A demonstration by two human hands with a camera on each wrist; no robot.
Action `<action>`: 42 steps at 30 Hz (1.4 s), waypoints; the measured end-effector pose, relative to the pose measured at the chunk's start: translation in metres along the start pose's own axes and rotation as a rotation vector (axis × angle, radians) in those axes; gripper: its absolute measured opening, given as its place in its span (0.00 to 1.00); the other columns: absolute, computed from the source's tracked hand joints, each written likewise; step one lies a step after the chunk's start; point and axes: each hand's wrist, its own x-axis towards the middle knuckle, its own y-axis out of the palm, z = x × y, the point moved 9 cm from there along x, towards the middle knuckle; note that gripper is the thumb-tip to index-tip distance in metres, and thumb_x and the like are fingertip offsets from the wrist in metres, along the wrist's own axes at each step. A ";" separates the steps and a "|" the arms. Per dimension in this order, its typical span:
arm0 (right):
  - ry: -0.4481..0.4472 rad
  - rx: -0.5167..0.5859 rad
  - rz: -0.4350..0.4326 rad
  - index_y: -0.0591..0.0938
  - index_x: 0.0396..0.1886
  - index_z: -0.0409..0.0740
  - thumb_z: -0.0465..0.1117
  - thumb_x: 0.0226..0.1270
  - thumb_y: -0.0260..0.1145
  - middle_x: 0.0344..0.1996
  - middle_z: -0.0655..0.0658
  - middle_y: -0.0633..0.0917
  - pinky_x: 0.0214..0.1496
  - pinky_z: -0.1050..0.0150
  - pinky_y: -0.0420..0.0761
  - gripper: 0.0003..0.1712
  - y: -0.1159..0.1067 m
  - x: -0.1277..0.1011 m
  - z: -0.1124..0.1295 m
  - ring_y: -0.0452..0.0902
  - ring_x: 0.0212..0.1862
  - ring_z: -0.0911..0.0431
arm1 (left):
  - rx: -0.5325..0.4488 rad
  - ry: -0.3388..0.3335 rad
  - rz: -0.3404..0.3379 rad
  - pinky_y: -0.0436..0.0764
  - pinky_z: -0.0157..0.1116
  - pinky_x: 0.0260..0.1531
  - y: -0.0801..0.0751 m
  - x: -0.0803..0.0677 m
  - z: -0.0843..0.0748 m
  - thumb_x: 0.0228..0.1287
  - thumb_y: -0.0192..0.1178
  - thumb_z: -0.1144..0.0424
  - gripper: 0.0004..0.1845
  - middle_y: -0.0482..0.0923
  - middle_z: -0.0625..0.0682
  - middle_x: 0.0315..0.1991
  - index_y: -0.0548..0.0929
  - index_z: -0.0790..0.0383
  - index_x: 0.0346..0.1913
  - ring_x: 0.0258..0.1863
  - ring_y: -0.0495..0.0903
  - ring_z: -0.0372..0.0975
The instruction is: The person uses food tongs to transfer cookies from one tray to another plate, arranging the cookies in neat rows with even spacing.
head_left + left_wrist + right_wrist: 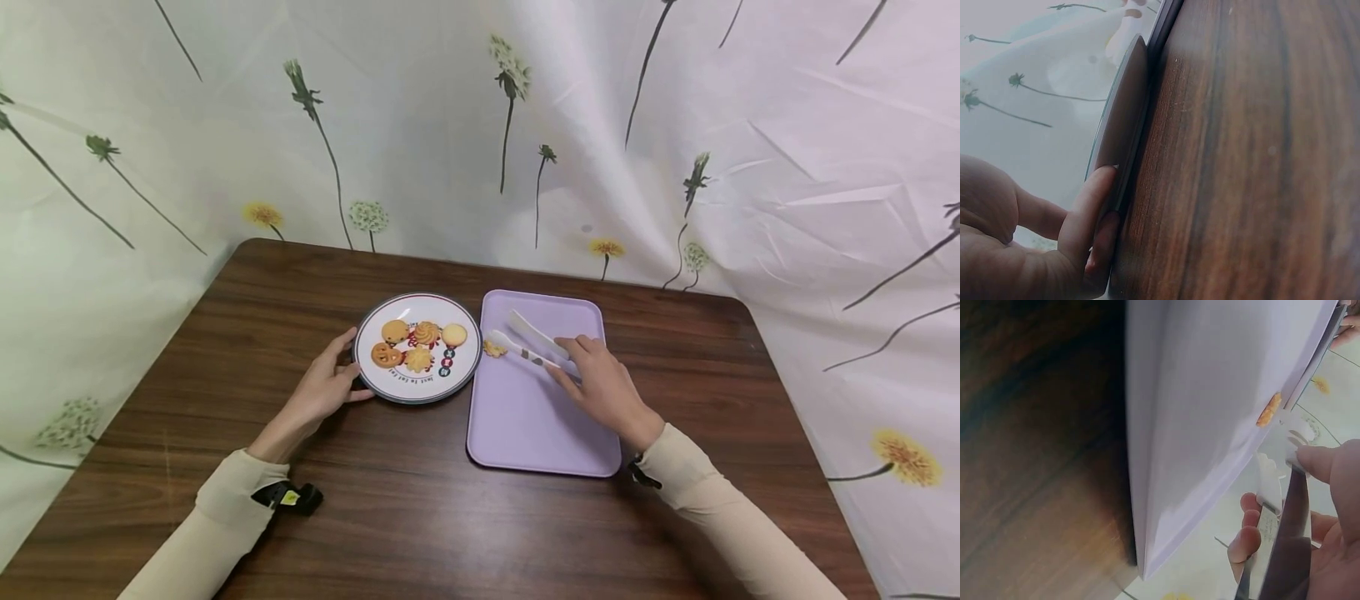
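Lilac plastic tray (525,417) lies on dark wood counter (420,517). Right hand (603,387) grips white plastic tongs (534,343), tips spread around small golden biscuit (494,348) at tray's 10 o'clock. Left hand (324,387), fingers relaxed, steadies round white biscuit plate (465,367) at rim's 8 o'clock.

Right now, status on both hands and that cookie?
Left hand steadying plate rim. Right hand gripping tongs, tip beside cookie on tray. Nothing blocking.
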 end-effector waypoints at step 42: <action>-0.135 -0.043 -0.001 0.85 0.59 0.43 0.50 0.72 0.71 0.41 0.43 0.87 0.36 0.51 0.88 0.22 0.002 -0.003 0.010 0.80 0.39 0.50 | 0.003 -0.002 0.009 0.93 0.33 0.49 0.000 -0.001 0.002 0.82 0.35 0.74 0.36 0.39 0.71 0.83 0.36 0.60 0.86 0.68 0.69 0.62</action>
